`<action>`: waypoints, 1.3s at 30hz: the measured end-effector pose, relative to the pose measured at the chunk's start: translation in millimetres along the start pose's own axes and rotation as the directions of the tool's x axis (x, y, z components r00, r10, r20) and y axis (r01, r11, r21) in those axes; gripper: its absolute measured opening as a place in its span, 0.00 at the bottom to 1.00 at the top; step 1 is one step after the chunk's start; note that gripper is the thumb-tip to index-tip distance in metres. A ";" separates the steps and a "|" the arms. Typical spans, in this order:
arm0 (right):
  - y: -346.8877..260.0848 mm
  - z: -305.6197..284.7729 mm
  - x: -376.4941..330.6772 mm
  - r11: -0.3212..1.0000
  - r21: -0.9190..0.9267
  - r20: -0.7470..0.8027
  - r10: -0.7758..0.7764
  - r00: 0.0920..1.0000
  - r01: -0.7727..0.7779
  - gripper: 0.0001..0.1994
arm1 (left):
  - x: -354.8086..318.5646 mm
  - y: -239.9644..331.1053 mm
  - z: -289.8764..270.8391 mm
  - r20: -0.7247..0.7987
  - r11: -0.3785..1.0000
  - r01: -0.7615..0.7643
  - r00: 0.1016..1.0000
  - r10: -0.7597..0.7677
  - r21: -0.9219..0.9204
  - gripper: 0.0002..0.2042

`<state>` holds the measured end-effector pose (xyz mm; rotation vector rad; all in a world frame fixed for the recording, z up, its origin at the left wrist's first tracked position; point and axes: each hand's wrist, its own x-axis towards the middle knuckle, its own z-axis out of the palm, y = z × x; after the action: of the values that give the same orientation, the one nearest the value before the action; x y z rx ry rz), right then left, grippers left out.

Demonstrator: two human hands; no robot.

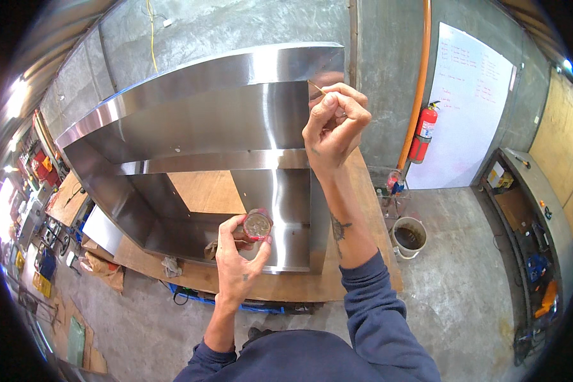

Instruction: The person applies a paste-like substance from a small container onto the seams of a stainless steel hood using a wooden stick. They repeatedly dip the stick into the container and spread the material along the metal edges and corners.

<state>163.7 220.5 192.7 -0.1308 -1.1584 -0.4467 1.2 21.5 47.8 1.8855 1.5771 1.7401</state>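
Observation:
A large brushed stainless steel cabinet (223, 118) with open compartments rests on a wooden-topped table. My right hand (337, 124) is raised at its upper right corner, fingers pinched on a thin, light brown stick (317, 88). The stick's tip is at the inner corner of the steel frame; whether it touches I cannot tell. In front of the lower opening, my left hand (239, 254) grips a small round jar (258, 225) with a red-stained rim. Its open top faces up and shows greyish contents.
The table's wooden top (356, 254) shows around the cabinet. To the right are a white bucket (409, 237), a red fire extinguisher (423, 134), an orange pipe (416, 83) and a whiteboard (465, 108). A shelf unit (522, 235) stands far right. Crumpled plastic (171, 267) lies at the table's front edge.

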 end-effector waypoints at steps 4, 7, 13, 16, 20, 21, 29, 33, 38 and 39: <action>-1.6 -0.6 0.7 1.000 -0.010 0.011 0.007 1.000 -0.007 0.09 | -1.0 1.5 2.2 0.020 0.998 0.039 0.999 -0.038 -0.052 0.30; 0.0 -0.4 -0.3 1.000 -0.002 0.015 0.014 1.000 -0.014 0.09 | -1.3 -0.3 4.5 0.021 0.998 0.043 0.999 -0.042 -0.056 0.30; 0.0 0.6 0.7 0.999 -0.041 0.009 0.007 1.000 -0.007 0.09 | -1.4 3.2 4.3 0.020 0.998 0.041 0.999 -0.040 -0.042 0.30; 0.6 0.0 0.3 0.999 -0.031 0.015 0.013 1.000 -0.012 0.09 | -2.3 1.3 4.6 0.017 0.999 0.033 0.999 -0.032 -0.040 0.30; 0.9 -1.9 0.6 0.999 -0.047 0.023 0.006 1.000 -0.005 0.09 | -2.8 2.5 4.4 0.024 0.999 0.038 0.999 -0.037 -0.037 0.30; 0.8 -2.0 0.9 0.999 -0.052 0.023 -0.002 1.000 0.003 0.09 | -3.2 1.4 4.3 0.023 0.999 0.035 0.999 -0.034 -0.035 0.30; 2.5 -1.3 -1.2 0.998 -0.055 0.025 0.010 1.000 -0.009 0.09 | -4.1 0.5 4.2 0.026 0.999 0.033 0.999 -0.032 -0.037 0.30; 1.7 -1.8 0.8 0.999 -0.036 0.028 0.005 1.000 -0.004 0.09 | -3.6 2.2 4.7 0.033 0.999 0.033 0.999 -0.032 -0.036 0.30; -0.5 -1.7 1.9 0.999 -0.036 0.032 0.000 0.999 0.001 0.09 | -3.8 1.1 5.9 0.030 0.999 0.025 0.999 -0.024 -0.036 0.30; -0.5 -2.0 1.3 0.999 -0.038 0.033 0.007 0.999 -0.005 0.09 | -3.6 1.5 5.8 0.031 0.999 0.024 0.999 -0.023 -0.037 0.30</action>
<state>165.6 219.0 193.0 -0.1754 -1.1817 -0.4630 7.3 21.2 44.6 1.8596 1.5395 1.7110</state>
